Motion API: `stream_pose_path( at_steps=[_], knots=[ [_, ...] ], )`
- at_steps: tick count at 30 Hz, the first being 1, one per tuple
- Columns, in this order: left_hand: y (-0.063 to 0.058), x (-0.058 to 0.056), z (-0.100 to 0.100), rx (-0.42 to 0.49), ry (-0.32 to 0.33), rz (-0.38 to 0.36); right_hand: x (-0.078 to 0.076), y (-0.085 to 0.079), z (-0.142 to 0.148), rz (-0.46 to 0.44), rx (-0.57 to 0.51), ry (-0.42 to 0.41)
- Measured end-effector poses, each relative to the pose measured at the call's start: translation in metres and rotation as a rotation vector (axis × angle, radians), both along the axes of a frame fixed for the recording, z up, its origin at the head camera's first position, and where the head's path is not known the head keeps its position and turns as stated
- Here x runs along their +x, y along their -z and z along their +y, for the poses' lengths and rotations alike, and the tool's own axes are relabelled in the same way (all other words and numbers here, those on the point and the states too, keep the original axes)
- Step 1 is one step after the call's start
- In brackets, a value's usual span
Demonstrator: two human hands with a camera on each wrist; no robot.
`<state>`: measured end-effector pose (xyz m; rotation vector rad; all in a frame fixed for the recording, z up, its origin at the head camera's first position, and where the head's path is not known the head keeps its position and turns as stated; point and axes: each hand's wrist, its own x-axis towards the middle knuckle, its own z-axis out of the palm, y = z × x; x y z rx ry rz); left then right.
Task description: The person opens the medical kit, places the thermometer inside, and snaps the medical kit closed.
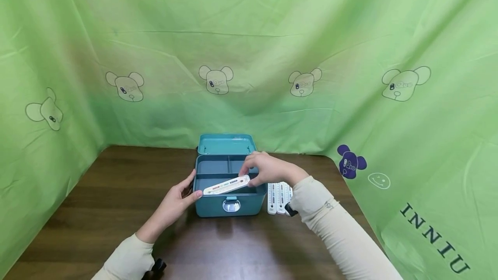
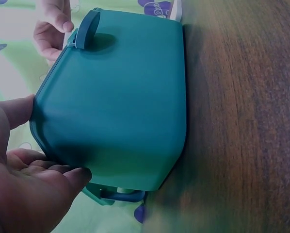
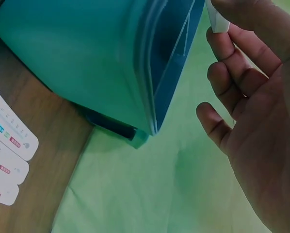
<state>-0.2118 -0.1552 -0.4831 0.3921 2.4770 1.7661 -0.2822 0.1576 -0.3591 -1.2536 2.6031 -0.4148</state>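
Observation:
On the table stands an uncovered teal storage box point(image 1: 249, 206) with its lid point(image 1: 227, 144) tipped back. My left hand point(image 1: 177, 200) holds the box's front left corner, thumb at the front rim and fingers along the side wall. Over the front compartment, my right hand point(image 1: 270, 170) pinches the right end of a white wall thermometer point(image 1: 225, 186) between thumb and fingers. It slants down to the left, its left end near my left thumb. In the right wrist view only a short end of the thermometer point(image 3: 217, 19) shows.
Right of the box, several white thermometers point(image 1: 272, 200) lie side by side, partly hidden by my right arm. Dividers point(image 1: 218, 173) split the box interior. A silver clasp point(image 1: 231, 205) sits on its front. Green printed cloth point(image 1: 249, 111) hangs behind the wooden table point(image 1: 155, 163).

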Motion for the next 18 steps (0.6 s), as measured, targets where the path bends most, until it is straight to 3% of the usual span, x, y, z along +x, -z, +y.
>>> stream_pose_path(
  at_steps=[18],
  knots=[
    [-0.001, -0.002, 0.001, 0.007, -0.006, -0.002, -0.004, 0.022, -0.010, -0.026, -0.009, -0.008]
  ],
)
